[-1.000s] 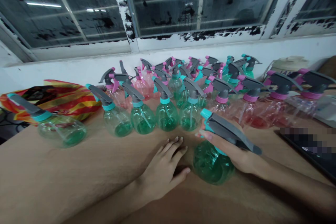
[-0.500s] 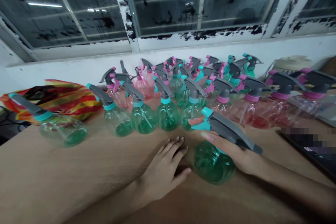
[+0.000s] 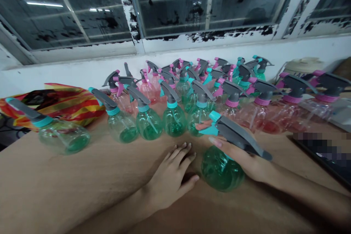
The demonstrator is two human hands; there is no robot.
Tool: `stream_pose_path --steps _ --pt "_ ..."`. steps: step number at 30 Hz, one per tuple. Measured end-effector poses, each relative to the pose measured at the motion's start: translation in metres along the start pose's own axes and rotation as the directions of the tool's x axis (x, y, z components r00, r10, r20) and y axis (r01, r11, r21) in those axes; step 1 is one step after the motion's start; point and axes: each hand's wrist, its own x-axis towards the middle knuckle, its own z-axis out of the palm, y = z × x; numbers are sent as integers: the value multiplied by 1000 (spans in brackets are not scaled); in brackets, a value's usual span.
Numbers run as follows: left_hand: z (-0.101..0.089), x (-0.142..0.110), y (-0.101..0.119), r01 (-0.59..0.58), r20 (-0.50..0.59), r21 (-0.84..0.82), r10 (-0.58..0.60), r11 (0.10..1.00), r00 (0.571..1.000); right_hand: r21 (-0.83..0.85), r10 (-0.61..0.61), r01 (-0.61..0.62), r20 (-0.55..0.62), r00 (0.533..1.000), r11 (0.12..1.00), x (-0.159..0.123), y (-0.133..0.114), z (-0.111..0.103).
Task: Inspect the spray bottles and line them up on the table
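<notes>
My right hand (image 3: pixel 244 159) is wrapped round the neck of a green spray bottle (image 3: pixel 222 173) with a grey and turquoise trigger head, at the right of centre. The bottle tilts a little, and its trigger points left. Flat on the wooden table (image 3: pixel 109 190) lies my left hand (image 3: pixel 172 173), fingers stretched forward and holding nothing, just left of that bottle. Beyond the hands stands a front row of green spray bottles, among them one bottle (image 3: pixel 174 120) straight ahead of my left fingertips. Another green spray bottle (image 3: pixel 63 137) stands apart at the far left.
Several pink spray bottles (image 3: pixel 260 115) stand at the right, with more pink and green ones packed behind. A red and yellow striped bag (image 3: pixel 82 104) lies at the left back. A dark flat device (image 3: pixel 323 157) lies at the right edge. Windows (image 3: pixel 175 3) rise behind.
Both hands and the held spray bottle stay in nearly the same place. The whole view has shifted very slightly.
</notes>
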Motion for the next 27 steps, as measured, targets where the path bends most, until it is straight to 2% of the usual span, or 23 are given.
stream_pose_path --steps 3,8,15,21,27 --pt "0 1 0 -5 -5 3 5 1000 1000 48 26 -27 33 999 998 1 2 0" --pt "-1 1 1 3 4 22 -3 1000 1000 2 4 -4 7 1000 1000 -1 4 -1" --pt "-1 1 1 3 -19 6 -3 1000 1000 -11 52 -52 -3 999 999 -4 5 0" --pt "-1 0 0 -8 -24 12 8 1000 1000 37 43 -44 21 999 998 -1 -2 2" --pt "-1 1 0 -10 -8 28 10 1000 1000 55 55 -55 -13 998 997 -2 -1 3"
